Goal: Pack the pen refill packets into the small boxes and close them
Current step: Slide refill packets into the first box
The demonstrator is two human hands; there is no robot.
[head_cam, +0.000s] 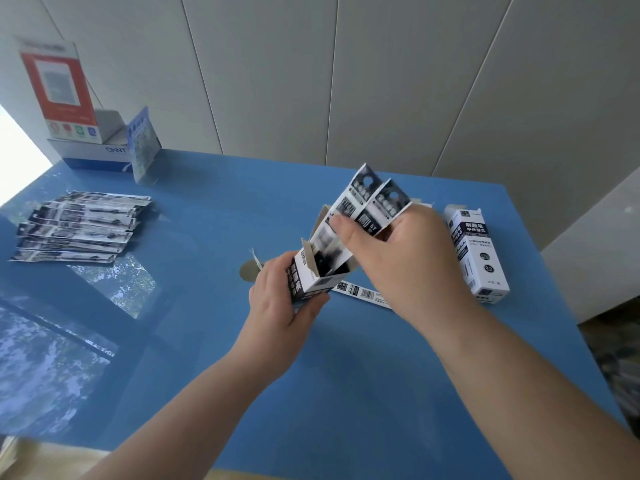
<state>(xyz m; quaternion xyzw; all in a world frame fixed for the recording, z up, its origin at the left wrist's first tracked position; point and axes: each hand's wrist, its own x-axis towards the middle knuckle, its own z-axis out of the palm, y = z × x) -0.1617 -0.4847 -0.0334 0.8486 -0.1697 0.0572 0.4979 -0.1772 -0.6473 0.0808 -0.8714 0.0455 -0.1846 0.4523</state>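
1. Your left hand (280,299) grips the open box (311,271) low down, with fingers and thumb curled round it. It holds the box up over the middle of the desk (346,393), tipped a bit away from you.

2. Your right hand (398,254) pinches a few packets (367,202). Your thumb sits on the front of them and your fingers curl behind.

3. The low ends of the packets are already inside the box. The tops stick up and fan out toward the far edge of the desk.

4. So you look to be in the filling step. This box is not yet full or shut. Its flaps (320,216) stand open at the top.

5. Next, the packets need to slide all the way down. Keep them together so no corner catches on a flap. Hold the box steady while you push.

6. Then fold the flaps in and tuck the lid shut.

7. More packets wait in a pile (79,226) near the left edge of the desk. One packet (363,294) lies flat on the desk under your right hand.

8. Another box (478,251) lies near the right edge. I cannot tell if it is full. Its far end looks open.

9. A blue and white carton (93,154) with cards in it stands at the far left corner.
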